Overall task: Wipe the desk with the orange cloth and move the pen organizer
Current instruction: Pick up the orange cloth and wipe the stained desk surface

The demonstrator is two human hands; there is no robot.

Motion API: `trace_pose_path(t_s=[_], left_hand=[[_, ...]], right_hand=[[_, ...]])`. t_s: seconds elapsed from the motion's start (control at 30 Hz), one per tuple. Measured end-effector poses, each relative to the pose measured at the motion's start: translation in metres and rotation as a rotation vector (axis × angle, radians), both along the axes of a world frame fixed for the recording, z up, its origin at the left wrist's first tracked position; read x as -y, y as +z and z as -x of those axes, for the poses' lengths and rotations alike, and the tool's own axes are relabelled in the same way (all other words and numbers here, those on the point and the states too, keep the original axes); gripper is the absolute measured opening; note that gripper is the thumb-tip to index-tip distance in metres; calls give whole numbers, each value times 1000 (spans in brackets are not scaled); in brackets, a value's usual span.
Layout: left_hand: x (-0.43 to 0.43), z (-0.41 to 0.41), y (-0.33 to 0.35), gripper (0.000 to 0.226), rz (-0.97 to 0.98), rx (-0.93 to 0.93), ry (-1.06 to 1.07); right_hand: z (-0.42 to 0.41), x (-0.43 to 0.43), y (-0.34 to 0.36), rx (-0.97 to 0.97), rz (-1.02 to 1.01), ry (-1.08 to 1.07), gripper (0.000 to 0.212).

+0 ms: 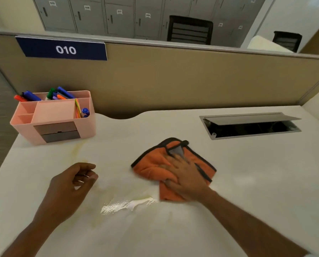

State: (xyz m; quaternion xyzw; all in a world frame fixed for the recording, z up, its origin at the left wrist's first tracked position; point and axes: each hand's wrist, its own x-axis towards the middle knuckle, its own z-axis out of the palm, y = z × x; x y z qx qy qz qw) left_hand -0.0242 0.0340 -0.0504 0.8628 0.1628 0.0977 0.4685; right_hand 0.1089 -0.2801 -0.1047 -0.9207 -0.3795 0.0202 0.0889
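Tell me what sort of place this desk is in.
Most likely an office workstation: a beige cubicle partition carries a blue sign numbered 010, grey numbered lockers line the far wall, and the white desk has a metal cable hatch.

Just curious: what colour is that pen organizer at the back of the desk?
Pale pink, with two grey-brown drawers in front; the pen organizer shows clearly in the head view.

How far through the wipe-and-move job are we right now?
Done: nothing clearly finished. In hand: the right hand presses the orange cloth flat on the desk, mid-wipe. Left: yellowish stains and a wet streak remain, and the pen organizer sits untouched at the back left; the left hand is empty.
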Motion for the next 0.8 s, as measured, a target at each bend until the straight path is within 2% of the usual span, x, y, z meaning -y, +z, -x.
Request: trace_pose_path(t_s=[0.13,0.23,0.3,0.4,0.5,0.57,0.7,0.8], left_hand=[[-23,22,-6,20,-8,-19,73],[-33,33,-9,21,-2,-43,120],[-38,37,-11,21,-6,-57,146],[-45,47,-8,20,-4,-54,205],[-46,45,-5,22,-7,-39,237],[-49,49,-3,22,16,-37,238],[-52,60,-1,20,31,-64,224],[-54,72,4,20,10,-71,215]], right_hand=[[-68,9,-5,-33,11,-344,86],[-101,-41,2,-63,39,-465,72],[-93,-88,4,-54,56,-383,65],[-29,-149,1,-18,62,-119,70],[51,-150,-2,1,19,133,59],[99,-118,-8,30,-18,244,52],[119,-25,-12,66,-111,220,53],[79,-3,-9,42,-21,-37,60]])
